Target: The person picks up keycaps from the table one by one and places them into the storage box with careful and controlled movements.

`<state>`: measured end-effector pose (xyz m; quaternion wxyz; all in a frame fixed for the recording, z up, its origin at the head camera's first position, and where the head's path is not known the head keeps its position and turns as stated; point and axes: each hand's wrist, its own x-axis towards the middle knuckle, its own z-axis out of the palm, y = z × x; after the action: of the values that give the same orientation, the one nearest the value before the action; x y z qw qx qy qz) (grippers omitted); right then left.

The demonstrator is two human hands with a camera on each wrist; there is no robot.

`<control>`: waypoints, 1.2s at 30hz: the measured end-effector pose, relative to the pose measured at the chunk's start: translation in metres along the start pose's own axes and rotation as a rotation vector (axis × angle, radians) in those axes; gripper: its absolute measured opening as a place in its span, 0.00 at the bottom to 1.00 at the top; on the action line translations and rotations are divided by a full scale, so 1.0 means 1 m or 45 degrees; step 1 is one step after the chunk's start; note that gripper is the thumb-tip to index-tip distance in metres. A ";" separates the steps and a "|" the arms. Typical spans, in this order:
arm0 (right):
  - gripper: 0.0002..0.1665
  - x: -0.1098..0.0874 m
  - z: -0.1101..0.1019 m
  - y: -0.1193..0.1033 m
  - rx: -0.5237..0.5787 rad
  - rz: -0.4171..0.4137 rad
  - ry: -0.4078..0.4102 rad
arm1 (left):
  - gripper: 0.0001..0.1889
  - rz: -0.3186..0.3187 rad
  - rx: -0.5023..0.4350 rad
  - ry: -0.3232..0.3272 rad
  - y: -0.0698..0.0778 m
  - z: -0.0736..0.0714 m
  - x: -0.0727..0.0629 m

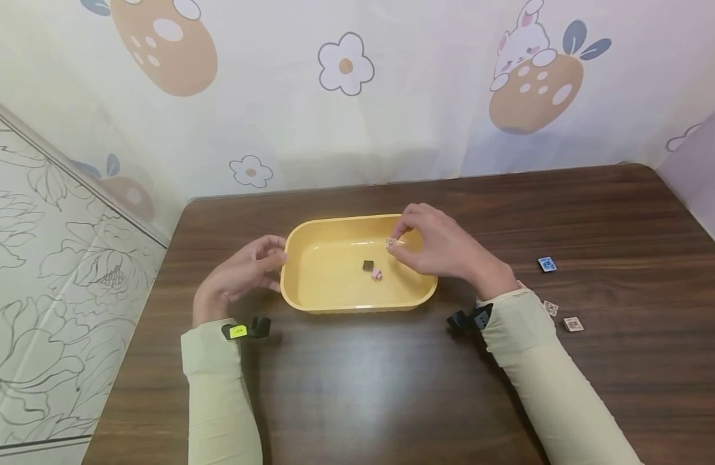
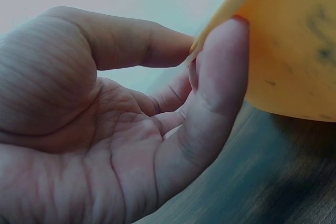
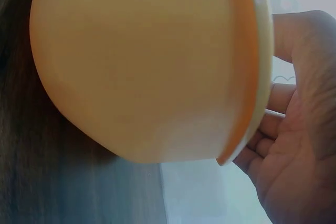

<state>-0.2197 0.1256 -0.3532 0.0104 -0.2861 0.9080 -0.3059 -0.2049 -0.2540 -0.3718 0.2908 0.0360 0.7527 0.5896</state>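
A yellow oblong tub [image 1: 328,303] stands on the table in the head view. At its left end, my left hand [image 1: 247,268] pinches the rim; the left wrist view shows the thumb and fingers of this hand [image 2: 131,108] at the tub wall [image 2: 294,72]. Over the tub's right side, my right hand [image 1: 441,245] pinches a small pale square tile [image 1: 391,243] with a printed pattern. A black square piece [image 1: 368,265] and a small pink piece [image 1: 377,274] lie on the tub's floor. In the right wrist view, the tub wall hides the fingertips of the right hand [image 3: 294,129].
Right of the tub, on the brown wooden table [image 1: 357,387], lie a blue tile [image 1: 547,264] and pale patterned tiles [image 1: 573,324], some partly hidden by the right sleeve [image 1: 543,349]. A patterned wall [image 1: 415,116] rises behind the table's back edge.
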 end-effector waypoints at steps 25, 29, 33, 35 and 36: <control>0.12 0.003 0.008 -0.003 -0.019 -0.031 -0.064 | 0.23 0.002 -0.001 0.004 -0.002 -0.001 0.001; 0.12 0.003 0.009 -0.002 -0.028 -0.035 -0.058 | 0.23 0.009 -0.001 -0.002 -0.002 -0.001 0.002; 0.13 0.003 0.009 -0.002 -0.032 -0.040 -0.063 | 0.23 0.009 -0.005 -0.001 -0.002 -0.001 0.001; 0.14 0.003 0.008 -0.002 -0.034 -0.045 -0.065 | 0.23 0.009 -0.009 0.000 -0.002 -0.001 0.001; 0.13 0.003 0.008 -0.002 -0.035 -0.047 -0.064 | 0.23 0.009 -0.010 0.001 -0.002 -0.001 0.002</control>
<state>-0.2200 0.1185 -0.3583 0.0236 -0.3105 0.9062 -0.2861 -0.2058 -0.2548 -0.3745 0.2887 0.0372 0.7503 0.5936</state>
